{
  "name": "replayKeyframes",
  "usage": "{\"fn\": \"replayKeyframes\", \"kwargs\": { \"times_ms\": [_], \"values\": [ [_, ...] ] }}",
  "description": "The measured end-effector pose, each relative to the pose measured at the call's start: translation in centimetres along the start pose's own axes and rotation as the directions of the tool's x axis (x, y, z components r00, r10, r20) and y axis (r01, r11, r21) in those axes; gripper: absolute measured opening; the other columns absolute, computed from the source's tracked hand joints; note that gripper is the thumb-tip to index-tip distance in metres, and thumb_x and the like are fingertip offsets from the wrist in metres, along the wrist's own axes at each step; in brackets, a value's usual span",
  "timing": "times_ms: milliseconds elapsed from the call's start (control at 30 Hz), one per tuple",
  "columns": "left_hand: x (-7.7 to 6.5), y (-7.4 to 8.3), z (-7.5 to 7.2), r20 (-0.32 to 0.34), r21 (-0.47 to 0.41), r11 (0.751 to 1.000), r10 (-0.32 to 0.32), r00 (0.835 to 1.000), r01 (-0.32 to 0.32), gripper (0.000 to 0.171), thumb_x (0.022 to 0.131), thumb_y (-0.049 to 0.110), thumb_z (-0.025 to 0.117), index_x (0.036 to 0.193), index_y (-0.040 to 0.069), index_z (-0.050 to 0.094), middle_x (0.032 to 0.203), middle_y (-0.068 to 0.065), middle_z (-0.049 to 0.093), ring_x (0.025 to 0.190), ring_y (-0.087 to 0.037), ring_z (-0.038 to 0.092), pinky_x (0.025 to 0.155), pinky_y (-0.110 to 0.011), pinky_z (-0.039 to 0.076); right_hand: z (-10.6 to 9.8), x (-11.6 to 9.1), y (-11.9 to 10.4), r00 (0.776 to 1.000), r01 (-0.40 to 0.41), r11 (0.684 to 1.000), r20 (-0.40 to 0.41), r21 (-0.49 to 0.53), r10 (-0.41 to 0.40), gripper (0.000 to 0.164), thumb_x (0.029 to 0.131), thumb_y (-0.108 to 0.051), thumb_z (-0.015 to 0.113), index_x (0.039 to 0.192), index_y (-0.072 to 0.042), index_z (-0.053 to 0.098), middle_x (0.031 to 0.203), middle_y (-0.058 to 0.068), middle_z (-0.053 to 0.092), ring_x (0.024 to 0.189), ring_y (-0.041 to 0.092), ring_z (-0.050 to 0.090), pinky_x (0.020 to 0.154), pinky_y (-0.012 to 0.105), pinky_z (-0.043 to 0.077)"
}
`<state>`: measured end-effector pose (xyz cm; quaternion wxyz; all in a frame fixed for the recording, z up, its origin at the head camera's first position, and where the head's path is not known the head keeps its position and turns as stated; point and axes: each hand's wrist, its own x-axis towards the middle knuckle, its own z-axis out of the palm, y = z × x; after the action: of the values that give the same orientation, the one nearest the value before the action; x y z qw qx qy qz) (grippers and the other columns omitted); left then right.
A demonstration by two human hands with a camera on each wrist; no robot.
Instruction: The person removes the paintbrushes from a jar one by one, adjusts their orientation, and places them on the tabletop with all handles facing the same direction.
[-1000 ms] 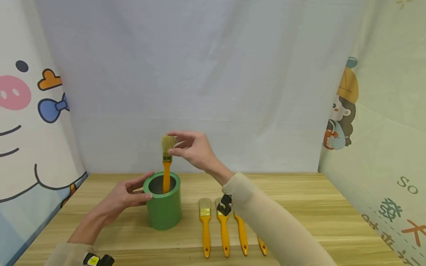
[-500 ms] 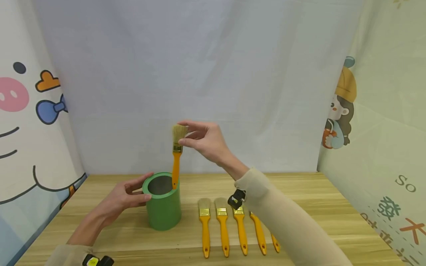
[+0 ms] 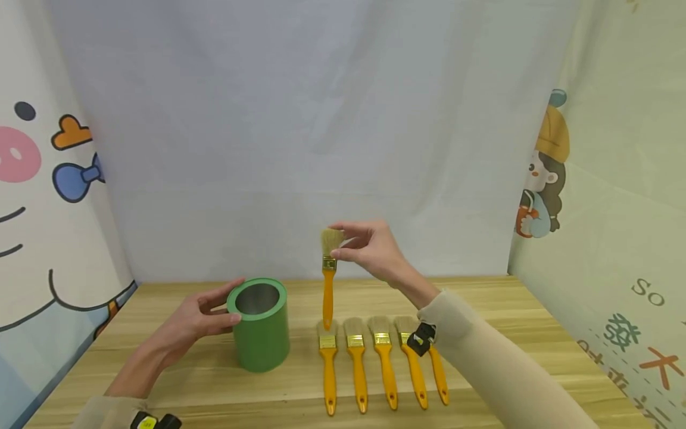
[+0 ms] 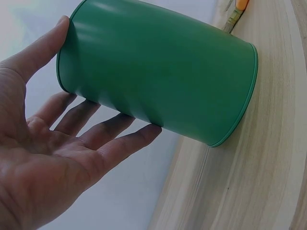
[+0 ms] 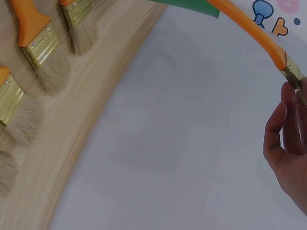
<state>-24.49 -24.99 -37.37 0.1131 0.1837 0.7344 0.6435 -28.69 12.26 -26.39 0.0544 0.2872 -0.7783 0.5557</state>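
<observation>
A paintbrush [image 3: 329, 292] with a yellow-orange handle hangs bristles up in the air, and my right hand [image 3: 370, 247] pinches it near the metal band and bristles. Its handle end overlaps the leftmost lying brush in the head view; contact cannot be told. Upright on the table stands a green can [image 3: 261, 339] with a dark hollow inside. My left hand [image 3: 206, 313] grips that can from the left, thumb at one side and fingers along the other. The left wrist view shows the same hand [image 4: 62, 139] against the can's wall [image 4: 158, 67].
Several like paintbrushes [image 3: 358, 381] lie in a row right of the can, bristles toward the back; the right forearm partly covers the rightmost ones. A pale cloth [image 3: 321, 119] hangs behind the wooden table [image 3: 214, 393]. Printed cloths flank both sides.
The right hand has lifted the paintbrush out of the can and carried it right, over the row. My left hand stays on the can. More lying brushes show now.
</observation>
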Motion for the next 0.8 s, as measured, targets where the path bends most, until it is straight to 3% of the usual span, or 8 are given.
{"fn": "replayKeyframes", "kwargs": {
  "times_ms": [133,367,800],
  "values": [
    [0.0,0.0,0.0,-0.002,0.003,1.0,-0.002,1.0,0.003,0.079,0.1,0.013,0.073,0.167,0.008,0.032,0.169,-0.022,0.026,0.146,-0.054,0.036,0.1,-0.045,0.056,-0.7,-1.3,1.2,0.999,-0.03,1.0,0.01,-0.007,0.03,0.045,0.091,-0.001,0.083,0.135,-0.005,0.073,0.118,0.013,0.074,0.096,0.027,0.076,0.087,0.042,0.061],
    [0.0,0.0,-0.1,0.0,0.001,1.0,-0.001,1.0,0.001,0.079,0.1,0.012,0.073,0.167,0.008,0.031,0.169,-0.022,0.027,0.146,-0.054,0.036,0.099,-0.044,0.057,-1.2,-3.5,3.2,0.997,-0.065,0.998,0.05,-0.016,0.065,0.045,0.091,-0.003,0.083,0.135,-0.005,0.073,0.109,0.014,0.076,0.094,0.027,0.075,0.085,0.041,0.062],
    [-0.1,0.1,0.0,0.005,0.003,1.0,0.003,1.0,-0.003,0.079,0.1,0.012,0.073,0.167,0.008,0.031,0.169,-0.023,0.028,0.145,-0.054,0.037,0.098,-0.043,0.057,-3.2,-7.2,5.5,0.989,-0.137,0.988,0.052,-0.065,0.141,0.047,0.092,-0.007,0.083,0.137,-0.004,0.071,0.115,0.016,0.072,0.098,0.027,0.073,0.086,0.042,0.061]
  ]
}}
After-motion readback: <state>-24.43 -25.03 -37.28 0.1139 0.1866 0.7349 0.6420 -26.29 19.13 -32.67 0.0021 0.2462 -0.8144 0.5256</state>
